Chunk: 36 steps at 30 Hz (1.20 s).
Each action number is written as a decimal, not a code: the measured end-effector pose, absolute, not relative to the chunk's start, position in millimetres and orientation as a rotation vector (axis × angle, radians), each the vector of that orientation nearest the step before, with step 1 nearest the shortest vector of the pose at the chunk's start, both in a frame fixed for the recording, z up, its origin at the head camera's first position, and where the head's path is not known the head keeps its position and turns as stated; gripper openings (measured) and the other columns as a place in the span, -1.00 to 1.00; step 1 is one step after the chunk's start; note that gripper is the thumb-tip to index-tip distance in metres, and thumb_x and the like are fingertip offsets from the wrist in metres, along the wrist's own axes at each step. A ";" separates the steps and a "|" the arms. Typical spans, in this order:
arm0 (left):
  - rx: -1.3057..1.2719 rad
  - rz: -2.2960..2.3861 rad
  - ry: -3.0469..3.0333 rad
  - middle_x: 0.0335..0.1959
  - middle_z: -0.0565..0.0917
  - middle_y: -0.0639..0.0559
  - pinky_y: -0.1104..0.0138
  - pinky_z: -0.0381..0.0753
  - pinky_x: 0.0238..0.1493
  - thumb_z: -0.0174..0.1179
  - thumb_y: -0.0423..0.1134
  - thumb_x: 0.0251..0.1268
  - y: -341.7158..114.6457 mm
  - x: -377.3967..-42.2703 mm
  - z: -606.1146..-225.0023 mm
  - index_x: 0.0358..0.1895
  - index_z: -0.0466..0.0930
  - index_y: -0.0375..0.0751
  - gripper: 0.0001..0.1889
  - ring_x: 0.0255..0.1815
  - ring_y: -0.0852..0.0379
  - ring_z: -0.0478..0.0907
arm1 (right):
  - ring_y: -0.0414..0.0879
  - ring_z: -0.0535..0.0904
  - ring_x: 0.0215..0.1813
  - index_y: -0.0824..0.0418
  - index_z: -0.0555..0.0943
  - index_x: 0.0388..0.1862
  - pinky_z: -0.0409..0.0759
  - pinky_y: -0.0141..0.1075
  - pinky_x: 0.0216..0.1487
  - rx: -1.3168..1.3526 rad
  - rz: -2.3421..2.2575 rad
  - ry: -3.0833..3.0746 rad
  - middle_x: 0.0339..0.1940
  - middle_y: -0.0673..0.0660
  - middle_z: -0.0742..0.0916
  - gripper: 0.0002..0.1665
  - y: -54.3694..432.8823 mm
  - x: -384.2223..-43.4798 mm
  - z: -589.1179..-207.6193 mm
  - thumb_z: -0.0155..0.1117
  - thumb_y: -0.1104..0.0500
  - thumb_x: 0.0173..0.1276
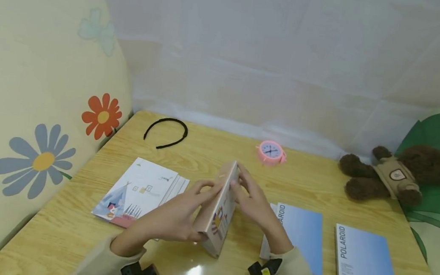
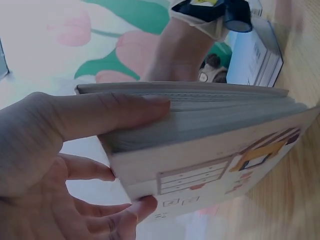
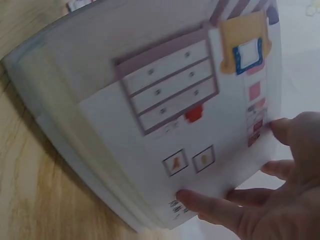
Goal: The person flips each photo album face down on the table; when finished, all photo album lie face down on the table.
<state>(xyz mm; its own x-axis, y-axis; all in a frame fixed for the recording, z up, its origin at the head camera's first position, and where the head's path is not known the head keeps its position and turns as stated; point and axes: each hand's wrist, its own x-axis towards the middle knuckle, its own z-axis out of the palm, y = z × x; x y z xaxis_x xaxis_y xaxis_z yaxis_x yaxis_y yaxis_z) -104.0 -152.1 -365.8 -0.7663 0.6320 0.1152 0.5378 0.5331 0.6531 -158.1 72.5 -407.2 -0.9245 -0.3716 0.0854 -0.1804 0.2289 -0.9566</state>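
A thick book (image 1: 220, 216) with a pale cover stands tilted on its edge on the table. Its cover shows a chest of drawers (image 3: 172, 77) and small pictures. My left hand (image 1: 176, 215) grips it from the left, with the thumb (image 2: 125, 112) across the page edges (image 2: 200, 120) and fingertips on the cover. On the other side, my right hand (image 1: 254, 199) holds the book near its far edge, fingertips on the cover in the right wrist view. To the left of the book lies a stack of white illustrated books (image 1: 145, 187).
Two blue-and-white POLAROID books (image 1: 301, 232) (image 1: 366, 263) lie at the right, the nearer one overlapping another white item. A black headband (image 1: 186, 133) and a pink alarm clock (image 1: 271, 152) are at the back. A brown teddy bear (image 1: 397, 175) lies on the right edge.
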 end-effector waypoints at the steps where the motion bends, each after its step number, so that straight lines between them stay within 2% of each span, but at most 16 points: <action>1: 1.007 1.031 2.635 0.48 0.13 -0.20 0.13 0.62 0.00 0.58 -0.31 -0.19 -148.6 -103.8 -365.2 0.62 -0.10 -0.04 0.27 0.14 -0.09 0.46 | 0.26 0.35 0.41 -0.11 0.07 0.63 0.59 0.10 0.10 -0.534 -1.848 2.269 0.48 0.29 0.36 -0.31 73.6 -158.0 -405.7 -0.01 -0.01 0.60; 5: 1.020 1.000 2.636 0.47 0.09 -0.19 0.25 0.61 -0.04 0.59 -0.30 -0.23 -138.1 -103.1 -366.3 0.62 -0.07 -0.04 0.27 0.08 -0.05 0.45 | 0.26 0.42 0.34 -0.21 0.09 0.61 0.65 0.04 0.01 -0.491 -1.961 2.153 0.44 0.31 0.38 -0.34 77.0 -157.2 -402.1 -0.02 -0.03 0.60; 9: 1.021 1.022 2.646 0.48 0.07 -0.18 0.30 0.61 -0.04 0.60 -0.29 -0.27 -135.1 -101.7 -370.4 0.61 -0.04 -0.09 0.27 0.09 -0.05 0.47 | 0.25 0.44 0.32 -0.16 0.15 0.58 0.66 0.06 -0.04 -0.455 -1.960 2.169 0.40 0.33 0.43 -0.33 78.0 -156.6 -402.2 0.07 0.00 0.57; 13: 0.905 1.219 2.543 0.53 0.03 -0.20 0.20 0.61 0.04 0.63 -0.27 -0.30 -141.4 -102.2 -381.1 0.62 -0.23 -0.13 0.39 0.20 -0.12 0.45 | 0.28 0.46 0.30 -0.11 0.18 0.57 0.67 0.07 -0.07 -0.424 -1.963 2.179 0.38 0.36 0.45 -0.33 77.3 -156.6 -402.9 0.10 0.03 0.55; 17: 0.845 1.395 2.380 0.56 0.03 -0.21 -0.02 0.48 0.23 0.68 -0.18 -0.34 -152.6 -106.7 -404.0 0.61 -0.36 -0.17 0.50 0.35 -0.19 0.34 | 0.28 0.47 0.29 -0.11 0.20 0.56 0.68 0.04 -0.08 -0.390 -1.965 2.180 0.37 0.36 0.46 -0.34 76.7 -156.6 -403.4 0.11 0.04 0.54; 19: 0.889 1.436 2.305 0.55 0.09 -0.19 -0.08 0.39 0.30 0.70 -0.15 -0.35 -154.5 -108.7 -418.3 0.61 -0.34 -0.18 0.50 0.40 -0.19 0.29 | 0.27 0.47 0.28 -0.11 0.21 0.55 0.68 0.03 -0.09 -0.367 -1.966 2.183 0.36 0.36 0.47 -0.35 76.6 -156.3 -403.9 0.11 0.04 0.54; 22: 0.965 1.471 2.204 0.49 0.24 -0.13 -0.05 0.31 0.37 0.69 -0.15 -0.31 -150.8 -108.6 -437.8 0.60 -0.14 -0.16 0.37 0.41 -0.12 0.30 | 0.26 0.48 0.27 -0.11 0.23 0.54 0.68 0.05 -0.09 -0.335 -1.977 2.182 0.34 0.36 0.49 -0.36 76.2 -155.8 -404.1 0.11 0.05 0.54; 27: 1.033 1.469 2.235 0.32 0.43 -0.04 0.07 0.34 0.35 0.62 -0.18 -0.15 -139.6 -104.5 -455.0 0.48 0.13 -0.14 0.07 0.30 0.01 0.40 | 0.25 0.46 0.30 -0.12 0.25 0.53 0.66 0.09 -0.06 -0.297 -2.012 2.152 0.37 0.34 0.45 -0.36 74.6 -155.7 -403.0 0.12 0.03 0.53; 30: 1.033 1.459 2.293 0.28 0.44 0.00 0.06 0.35 0.35 0.59 -0.27 -0.15 -134.5 -105.5 -455.9 0.48 0.14 -0.15 0.05 0.28 0.04 0.40 | 0.24 0.48 0.27 -0.11 0.26 0.53 0.65 0.09 -0.04 -0.253 -2.076 2.096 0.37 0.34 0.43 -0.37 75.6 -155.7 -402.7 0.12 0.06 0.53; 36: 0.959 1.428 2.312 0.37 0.38 0.08 0.07 0.29 0.39 0.57 -0.40 -0.25 -133.9 -109.4 -450.6 0.58 0.00 -0.01 0.22 0.33 0.09 0.37 | 0.27 0.52 0.21 0.00 0.23 0.57 0.65 0.08 -0.01 -0.212 -2.180 2.009 0.40 0.42 0.40 -0.34 83.3 -156.1 -405.3 0.11 0.15 0.54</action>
